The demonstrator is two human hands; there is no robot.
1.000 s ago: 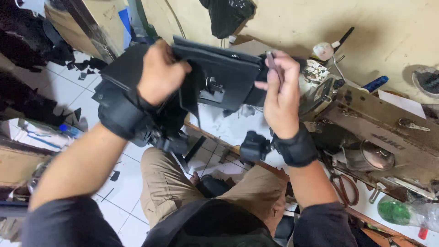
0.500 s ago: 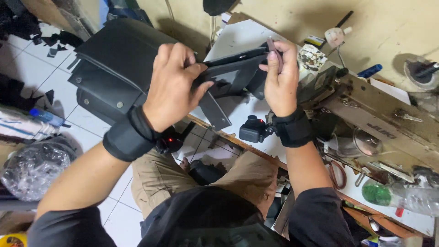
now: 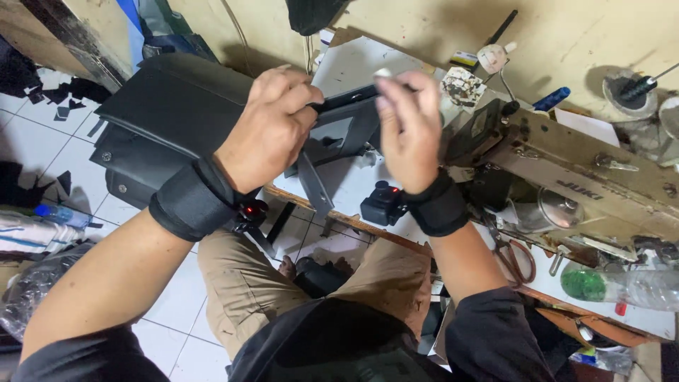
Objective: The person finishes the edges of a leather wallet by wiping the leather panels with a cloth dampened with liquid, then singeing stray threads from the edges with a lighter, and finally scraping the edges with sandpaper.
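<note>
Closest to me I see my knees in tan trousers (image 3: 247, 290) over the white tiled floor (image 3: 177, 311), and my two arms in dark sleeves going up. Each wrist has a wide black wrist band (image 3: 192, 199), and small black boxes with a red light hang under them. By the left edge of the floor lie a clear plastic bag (image 3: 28, 297) and a small bottle with a blue cap (image 3: 60, 214). My left hand (image 3: 272, 127) is curled shut, fingers pressed together, gripping the top edge of the black bag piece (image 3: 177, 106). That black bag piece is big and flat, hanging off the left front edge of the sewing table (image 3: 339, 219) and reaching over it between my hands. A grey strap (image 3: 313, 185) hangs down from it over the table's front edge. My right hand (image 3: 410, 127) is just beside the left, fingers bent and close together, holding the other end of the black piece; it is blurred, so I cannot tell just how the fingertips pinch. On the right side of the table stands the sewing machine (image 3: 587, 184), old and beige. Near the right front edge lie scissors (image 3: 516, 258) and a clear bottle with green inside (image 3: 615, 283). Further back, by the far wall, I see a blue handle (image 3: 552, 99) and a white spool (image 3: 493, 56).
</note>
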